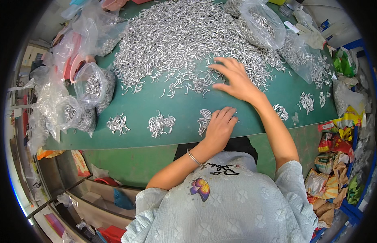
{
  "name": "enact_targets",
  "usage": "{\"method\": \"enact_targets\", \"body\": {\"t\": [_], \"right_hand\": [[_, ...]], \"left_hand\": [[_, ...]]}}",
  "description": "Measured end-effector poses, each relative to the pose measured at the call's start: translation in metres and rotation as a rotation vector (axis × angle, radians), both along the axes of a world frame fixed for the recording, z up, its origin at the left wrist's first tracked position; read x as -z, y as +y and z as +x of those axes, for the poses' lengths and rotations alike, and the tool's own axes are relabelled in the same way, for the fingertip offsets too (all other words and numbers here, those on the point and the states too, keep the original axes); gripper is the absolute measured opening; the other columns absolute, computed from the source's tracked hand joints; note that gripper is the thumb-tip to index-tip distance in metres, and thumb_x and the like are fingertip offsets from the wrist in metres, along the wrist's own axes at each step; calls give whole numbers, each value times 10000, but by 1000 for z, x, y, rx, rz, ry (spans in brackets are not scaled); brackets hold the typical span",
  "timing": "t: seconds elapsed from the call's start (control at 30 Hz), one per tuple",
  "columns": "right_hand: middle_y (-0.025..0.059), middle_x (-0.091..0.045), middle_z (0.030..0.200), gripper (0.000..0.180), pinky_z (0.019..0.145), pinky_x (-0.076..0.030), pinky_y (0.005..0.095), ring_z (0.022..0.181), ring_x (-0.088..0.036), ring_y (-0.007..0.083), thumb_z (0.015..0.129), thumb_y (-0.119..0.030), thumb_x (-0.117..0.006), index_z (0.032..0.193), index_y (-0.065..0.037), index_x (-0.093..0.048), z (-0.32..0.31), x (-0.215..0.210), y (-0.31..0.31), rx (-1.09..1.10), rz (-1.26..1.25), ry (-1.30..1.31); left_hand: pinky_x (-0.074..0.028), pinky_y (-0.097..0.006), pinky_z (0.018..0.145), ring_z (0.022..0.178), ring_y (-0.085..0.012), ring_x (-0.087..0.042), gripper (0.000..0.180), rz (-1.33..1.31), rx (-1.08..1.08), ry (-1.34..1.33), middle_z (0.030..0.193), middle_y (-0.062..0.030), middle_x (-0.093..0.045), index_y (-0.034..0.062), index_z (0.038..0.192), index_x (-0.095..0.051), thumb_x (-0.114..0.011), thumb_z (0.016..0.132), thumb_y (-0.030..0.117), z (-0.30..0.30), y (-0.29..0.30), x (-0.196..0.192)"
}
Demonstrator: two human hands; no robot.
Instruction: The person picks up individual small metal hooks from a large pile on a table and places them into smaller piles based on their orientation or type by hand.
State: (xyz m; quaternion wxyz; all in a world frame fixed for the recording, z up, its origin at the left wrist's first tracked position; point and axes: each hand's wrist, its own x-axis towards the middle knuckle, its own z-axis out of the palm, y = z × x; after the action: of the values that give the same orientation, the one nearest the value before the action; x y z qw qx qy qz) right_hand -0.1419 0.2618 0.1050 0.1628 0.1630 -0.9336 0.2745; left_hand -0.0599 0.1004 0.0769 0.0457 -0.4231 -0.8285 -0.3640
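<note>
A large heap of small curved silvery metal pieces (168, 40) covers the far part of the green table (132, 103). My right hand (236, 81) is at the heap's near edge, thumb and fingers spread apart, with no piece visible in its grasp. Close to the table's front edge, my left hand (221, 126) lies over a small pile of the same pieces (204, 121), fingers stretched out and partly covering it. What sits beneath those fingers is hidden. To the left are two more small piles, one nearer (161, 124) and one farther along (118, 123).
Clear plastic bags of metal pieces stand at the left (93, 87) and the far right (261, 28). More small piles (306, 102) lie on the right side. Below the table's left are open drawers (95, 198); coloured packages (330, 162) fill a blue rack at right.
</note>
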Motion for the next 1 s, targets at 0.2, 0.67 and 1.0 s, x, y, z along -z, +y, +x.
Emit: {"method": "enact_targets", "body": {"t": [0.2, 0.67, 1.0], "right_hand": [[117, -593, 1003, 275, 862, -450, 381, 973, -550, 312, 791, -33, -679, 1057, -42, -611, 7, 17, 13, -81, 12, -133], [90, -568, 1127, 288, 867, -448, 381, 1040, -543, 297, 777, -78, -716, 1053, -54, -638, -3, 18, -30, -268, -33, -22], [83, -648, 946, 207, 661, -495, 270, 741, -598, 166, 886, -40, -626, 1087, 2, -643, -22, 8, 31, 94, -843, -599]], "left_hand": [[-436, -394, 897, 1073, -298, -538, 248, 26, 32, -50, 1120, -125, -583, 2, 981, -619, -594, 735, -11, 1, -1, 4], [-465, -382, 863, 1018, -311, -541, 329, 2, 58, -61, 1094, -140, -563, -11, 1048, -609, -570, 722, -27, 3, 4, -5], [-432, -383, 868, 1060, -317, -509, 379, -54, 113, -26, 1127, -154, -537, -12, 1080, -599, -568, 702, -30, 2, 1, -6]]}}
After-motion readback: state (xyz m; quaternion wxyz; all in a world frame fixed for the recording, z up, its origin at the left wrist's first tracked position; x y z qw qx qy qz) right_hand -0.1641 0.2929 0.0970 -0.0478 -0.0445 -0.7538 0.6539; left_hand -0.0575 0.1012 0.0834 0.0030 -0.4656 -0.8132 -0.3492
